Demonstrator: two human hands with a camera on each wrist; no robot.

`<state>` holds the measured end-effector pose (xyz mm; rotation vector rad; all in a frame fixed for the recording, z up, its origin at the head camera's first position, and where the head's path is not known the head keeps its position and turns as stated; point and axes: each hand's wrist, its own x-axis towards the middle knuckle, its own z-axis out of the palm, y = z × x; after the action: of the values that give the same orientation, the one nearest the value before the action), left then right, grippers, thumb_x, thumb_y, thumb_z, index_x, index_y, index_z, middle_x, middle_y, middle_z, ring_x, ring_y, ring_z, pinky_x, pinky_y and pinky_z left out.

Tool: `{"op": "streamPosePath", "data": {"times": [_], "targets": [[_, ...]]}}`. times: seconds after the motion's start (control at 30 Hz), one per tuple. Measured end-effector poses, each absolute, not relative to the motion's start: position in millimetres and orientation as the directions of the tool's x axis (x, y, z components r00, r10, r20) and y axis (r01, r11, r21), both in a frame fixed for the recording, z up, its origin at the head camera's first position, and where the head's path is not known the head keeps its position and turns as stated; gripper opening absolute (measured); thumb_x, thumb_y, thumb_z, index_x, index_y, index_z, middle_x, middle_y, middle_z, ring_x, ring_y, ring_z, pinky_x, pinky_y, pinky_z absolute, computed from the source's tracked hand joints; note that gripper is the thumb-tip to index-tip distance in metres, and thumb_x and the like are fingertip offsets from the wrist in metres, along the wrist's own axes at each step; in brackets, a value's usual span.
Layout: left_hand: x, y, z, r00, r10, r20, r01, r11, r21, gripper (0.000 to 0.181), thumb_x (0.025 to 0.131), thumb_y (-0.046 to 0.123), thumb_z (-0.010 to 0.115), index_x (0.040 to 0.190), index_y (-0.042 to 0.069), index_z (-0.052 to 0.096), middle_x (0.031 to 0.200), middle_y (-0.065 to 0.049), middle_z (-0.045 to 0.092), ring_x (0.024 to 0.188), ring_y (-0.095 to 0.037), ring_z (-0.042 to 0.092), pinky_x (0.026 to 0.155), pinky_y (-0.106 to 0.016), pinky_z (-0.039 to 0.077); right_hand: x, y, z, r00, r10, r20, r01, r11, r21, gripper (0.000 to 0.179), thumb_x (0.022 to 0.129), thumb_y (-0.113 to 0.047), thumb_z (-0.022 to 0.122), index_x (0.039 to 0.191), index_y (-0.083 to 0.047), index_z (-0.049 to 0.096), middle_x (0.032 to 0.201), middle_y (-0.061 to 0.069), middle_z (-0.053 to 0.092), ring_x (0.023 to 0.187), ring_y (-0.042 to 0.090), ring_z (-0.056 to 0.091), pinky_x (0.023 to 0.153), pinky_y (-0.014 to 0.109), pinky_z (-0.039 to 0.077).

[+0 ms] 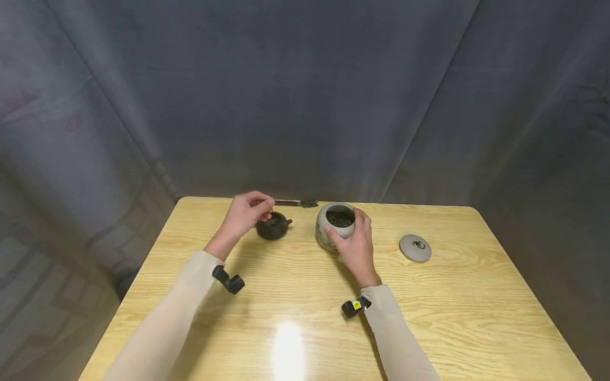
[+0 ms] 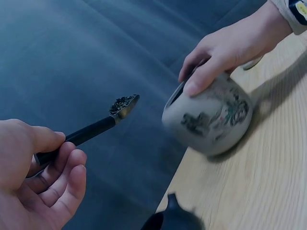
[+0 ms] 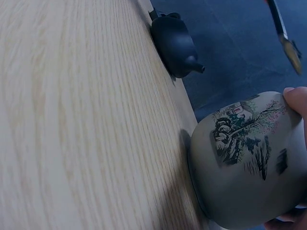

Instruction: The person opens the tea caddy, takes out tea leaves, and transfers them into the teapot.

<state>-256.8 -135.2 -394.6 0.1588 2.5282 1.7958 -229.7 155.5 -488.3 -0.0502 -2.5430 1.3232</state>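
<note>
I watch the left hand (image 1: 245,211) pinch a scoop (image 2: 91,130) heaped with dark leaves (image 2: 121,104), raised near the table's (image 1: 295,286) far edge beside the teapot (image 1: 272,229). Near that edge I see the right hand's (image 1: 355,243) fingers clamped on the jar (image 1: 324,233), its lid (image 1: 413,250) lying rightward.

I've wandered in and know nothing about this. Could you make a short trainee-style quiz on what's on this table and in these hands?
1. True or false: the round lid lies on the table, apart from the jar.

2. What does the left hand hold?
A) The lid
B) The jar
C) The scoop

3. Fill the gap: in the head view, the dark teapot is to the ____ of the jar.

Key: 1 true; 2 C; 3 left.
</note>
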Motion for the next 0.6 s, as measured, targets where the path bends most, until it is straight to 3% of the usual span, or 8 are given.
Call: {"op": "streamPosePath", "data": {"times": [0.1, 0.27, 0.5, 0.6], "targets": [[-253, -151, -399, -0.997, 0.073, 0.037, 0.059, 0.331, 0.942, 0.029, 0.105, 0.019, 0.068, 0.122, -0.004, 0.073, 0.1, -0.019, 0.074, 0.081, -0.019, 0.074, 0.075, -0.026, 0.063, -230, 156, -488, -0.962, 0.151, 0.226, -0.099, 0.58, -0.809, 0.101, 0.092, -0.052, 0.08, 0.166, -0.005, 0.031, 0.169, 0.018, 0.031, 0.151, 0.04, 0.043, 0.12, 0.061, 0.043], [-249, -173, -406, -0.999, 0.031, 0.021, 0.03, 0.344, 0.938, 0.031, 0.107, 0.018, 0.066, 0.123, -0.007, 0.071, 0.092, -0.004, 0.073, 0.079, -0.01, 0.072, 0.079, -0.028, 0.065, -230, 159, -487, -0.963, 0.151, 0.223, -0.094, 0.586, -0.805, 0.1, 0.092, -0.052, 0.08, 0.166, -0.006, 0.031, 0.169, 0.018, 0.031, 0.151, 0.04, 0.043, 0.12, 0.061, 0.044], [-248, -189, -419, -1.0, 0.002, 0.017, 0.017, 0.345, 0.938, 0.031, 0.107, 0.016, 0.065, 0.124, -0.01, 0.069, 0.095, -0.009, 0.075, 0.077, -0.005, 0.072, 0.078, -0.025, 0.064, -229, 164, -489, -0.962, 0.158, 0.22, -0.089, 0.585, -0.806, 0.099, 0.093, -0.05, 0.08, 0.166, -0.007, 0.031, 0.169, 0.018, 0.03, 0.151, 0.04, 0.042, 0.119, 0.061, 0.044], [-246, -194, -425, -1.0, -0.012, 0.005, 0.001, 0.35, 0.937, 0.032, 0.108, 0.016, 0.065, 0.125, -0.011, 0.069, 0.091, -0.004, 0.075, 0.077, -0.005, 0.072, 0.075, -0.02, 0.062, -229, 165, -489, -0.963, 0.151, 0.222, -0.095, 0.582, -0.808, 0.099, 0.093, -0.049, 0.08, 0.166, -0.006, 0.03, 0.17, 0.019, 0.03, 0.151, 0.04, 0.042, 0.119, 0.061, 0.043]]}}
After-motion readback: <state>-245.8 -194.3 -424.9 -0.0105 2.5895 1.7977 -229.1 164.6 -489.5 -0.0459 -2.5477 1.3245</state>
